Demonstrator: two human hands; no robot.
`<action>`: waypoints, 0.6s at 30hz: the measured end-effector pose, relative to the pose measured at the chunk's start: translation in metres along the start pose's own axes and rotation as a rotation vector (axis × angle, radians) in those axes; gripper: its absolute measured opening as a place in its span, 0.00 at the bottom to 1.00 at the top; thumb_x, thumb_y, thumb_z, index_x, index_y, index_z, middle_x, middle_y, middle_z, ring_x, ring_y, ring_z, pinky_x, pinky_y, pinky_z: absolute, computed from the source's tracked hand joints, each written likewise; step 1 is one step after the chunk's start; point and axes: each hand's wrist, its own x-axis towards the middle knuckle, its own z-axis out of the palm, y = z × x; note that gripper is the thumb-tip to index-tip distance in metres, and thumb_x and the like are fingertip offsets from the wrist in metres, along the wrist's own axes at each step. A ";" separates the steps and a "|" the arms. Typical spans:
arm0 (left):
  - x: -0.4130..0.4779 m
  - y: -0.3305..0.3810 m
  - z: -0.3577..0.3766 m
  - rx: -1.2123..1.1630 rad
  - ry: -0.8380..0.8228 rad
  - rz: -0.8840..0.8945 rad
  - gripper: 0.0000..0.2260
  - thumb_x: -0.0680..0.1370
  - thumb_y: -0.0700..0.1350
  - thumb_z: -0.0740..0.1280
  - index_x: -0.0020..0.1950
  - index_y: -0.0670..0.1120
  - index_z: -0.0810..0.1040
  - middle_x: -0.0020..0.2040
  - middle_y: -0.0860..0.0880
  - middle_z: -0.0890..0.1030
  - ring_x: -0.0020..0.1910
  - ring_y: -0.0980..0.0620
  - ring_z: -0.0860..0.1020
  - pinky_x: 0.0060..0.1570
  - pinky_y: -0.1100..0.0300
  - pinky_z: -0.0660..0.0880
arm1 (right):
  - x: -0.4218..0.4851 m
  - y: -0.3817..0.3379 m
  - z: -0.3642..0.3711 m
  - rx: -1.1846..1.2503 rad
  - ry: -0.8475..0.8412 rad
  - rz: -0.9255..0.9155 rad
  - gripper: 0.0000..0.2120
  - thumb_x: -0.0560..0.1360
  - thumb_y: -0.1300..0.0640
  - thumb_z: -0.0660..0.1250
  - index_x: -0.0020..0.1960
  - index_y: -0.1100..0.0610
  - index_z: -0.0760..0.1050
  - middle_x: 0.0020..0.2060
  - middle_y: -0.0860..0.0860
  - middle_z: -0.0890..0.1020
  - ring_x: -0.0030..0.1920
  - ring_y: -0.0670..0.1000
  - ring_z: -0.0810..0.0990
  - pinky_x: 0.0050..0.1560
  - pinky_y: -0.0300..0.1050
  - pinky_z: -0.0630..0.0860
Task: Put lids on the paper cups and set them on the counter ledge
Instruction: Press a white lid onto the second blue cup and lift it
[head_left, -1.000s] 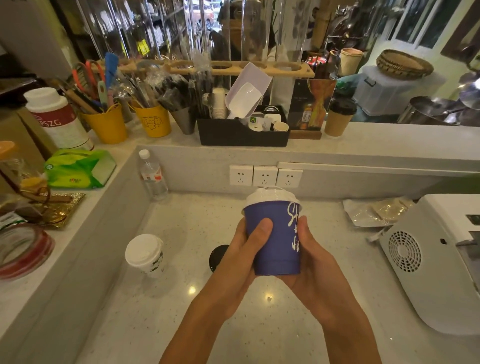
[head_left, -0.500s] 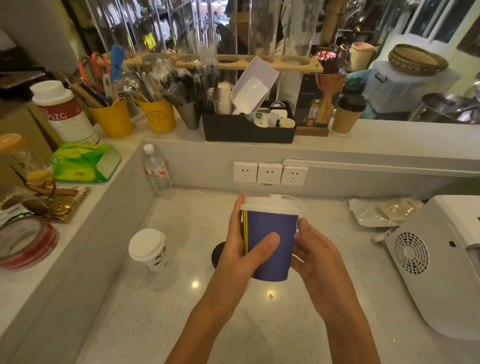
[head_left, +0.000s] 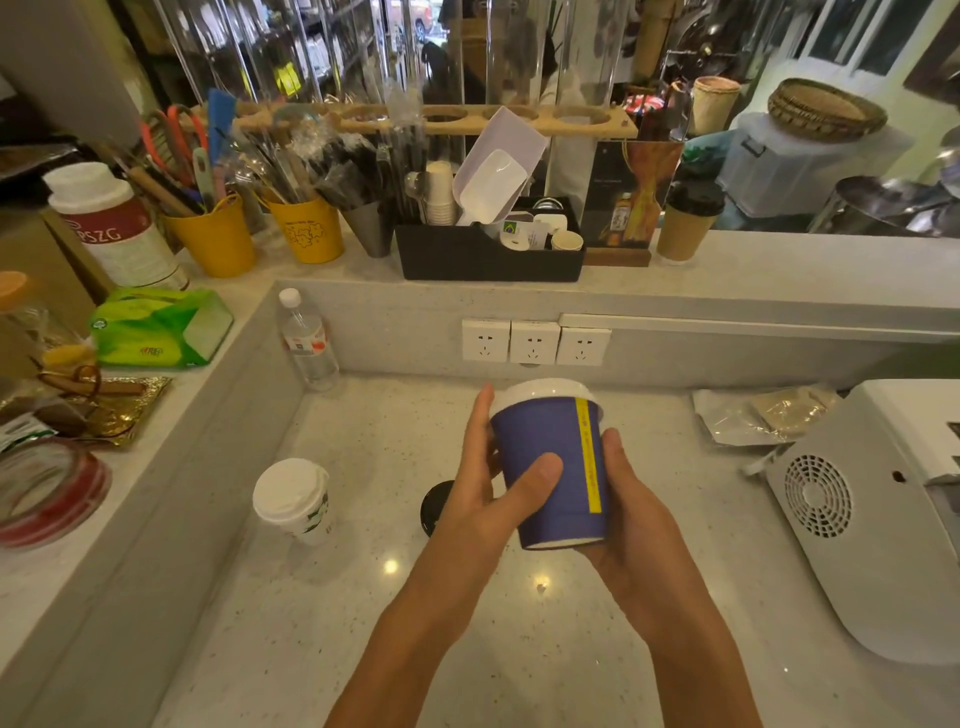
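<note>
Near the middle of the frame, both hands hold a blue paper cup (head_left: 553, 467) above the speckled table (head_left: 322, 623), clear of its surface and tilted slightly away from the camera. A white lid (head_left: 540, 392) sits on the cup's rim, and a yellow strip runs down its right side. The left hand (head_left: 483, 499) wraps the cup from the left: its thumb presses across the front of the blue wall, while its fingers (head_left: 480, 415) reach up the far left side to the lid's edge. The right hand (head_left: 623, 519) cradles the cup from the right and below, thumb lying along the wall beside the yellow strip; its other fingers are hidden behind the cup, so how they are spread cannot be told.

To the lower left of the hands, a white cup (head_left: 293, 499) with a white lid stands on the table. A black lid (head_left: 434, 506) lies on the table, partly hidden behind the left hand. In the upper right, a brown cup (head_left: 685, 223) with a black lid stands on the counter ledge (head_left: 779, 280), just beside a black organiser box (head_left: 488, 254).
</note>
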 end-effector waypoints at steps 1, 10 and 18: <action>-0.001 0.001 0.001 0.004 0.016 0.013 0.37 0.73 0.56 0.72 0.74 0.69 0.54 0.71 0.59 0.70 0.66 0.53 0.75 0.57 0.53 0.80 | 0.001 0.002 0.002 -0.051 0.037 -0.020 0.23 0.74 0.36 0.57 0.51 0.46 0.86 0.51 0.54 0.88 0.51 0.54 0.87 0.44 0.46 0.84; -0.003 0.000 -0.003 0.027 0.022 0.084 0.40 0.71 0.52 0.72 0.75 0.67 0.53 0.72 0.57 0.69 0.66 0.54 0.76 0.55 0.55 0.81 | -0.002 0.003 0.008 -0.066 0.071 -0.157 0.21 0.70 0.36 0.61 0.52 0.46 0.84 0.50 0.51 0.88 0.49 0.52 0.87 0.39 0.41 0.83; 0.005 -0.002 -0.005 0.140 0.064 0.267 0.45 0.65 0.46 0.77 0.73 0.65 0.53 0.69 0.72 0.64 0.69 0.71 0.65 0.59 0.73 0.72 | -0.004 -0.002 0.006 -0.355 -0.049 -0.557 0.25 0.78 0.58 0.65 0.70 0.36 0.67 0.65 0.38 0.77 0.66 0.44 0.76 0.57 0.37 0.78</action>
